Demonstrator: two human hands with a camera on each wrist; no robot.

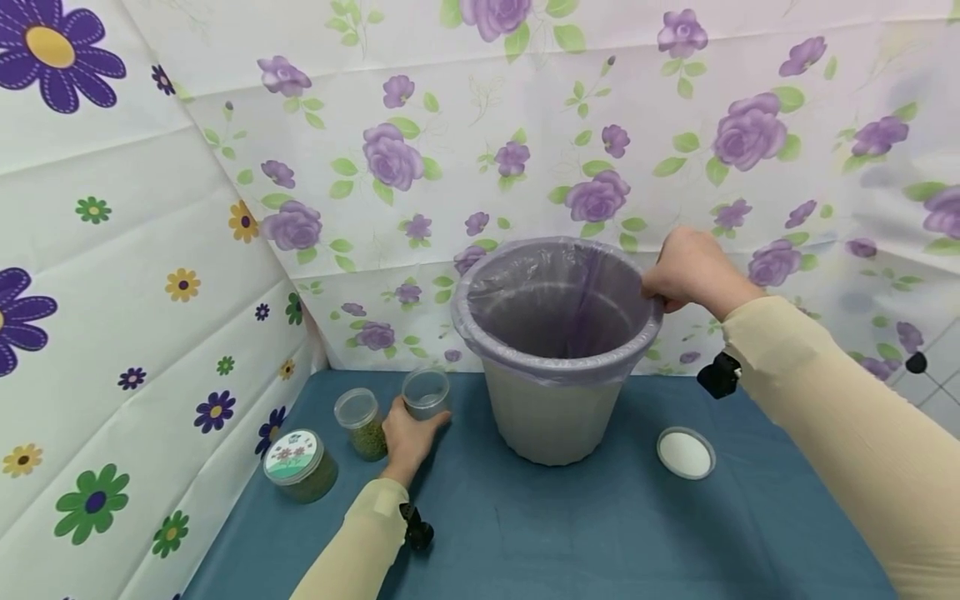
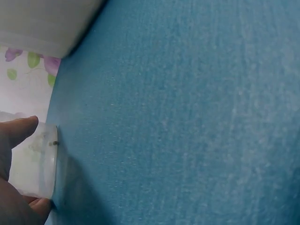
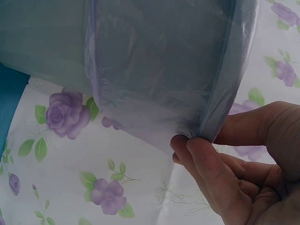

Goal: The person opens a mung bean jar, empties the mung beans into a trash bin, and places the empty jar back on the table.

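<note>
A light grey trash bin (image 1: 555,417) stands upright near the back of the table, lined with a translucent purple trash bag (image 1: 525,292) folded over its rim. My right hand (image 1: 693,271) pinches the bag's edge at the right side of the rim; in the right wrist view thumb and fingers (image 3: 206,159) grip the thin film. Left of the bin, my left hand (image 1: 412,437) holds a clear plastic jar (image 1: 426,392) between thumb and fingers. The left wrist view shows this jar (image 2: 35,159) upright at the blue cloth, with small dark specks near its base.
Beside the left hand stands a clear jar of green grains (image 1: 365,429). A wider tub with a flowered lid (image 1: 296,467) sits further left. Right of the bin is a small dish of white contents (image 1: 686,453). Flower-printed sheets (image 1: 390,217) hang behind and at left.
</note>
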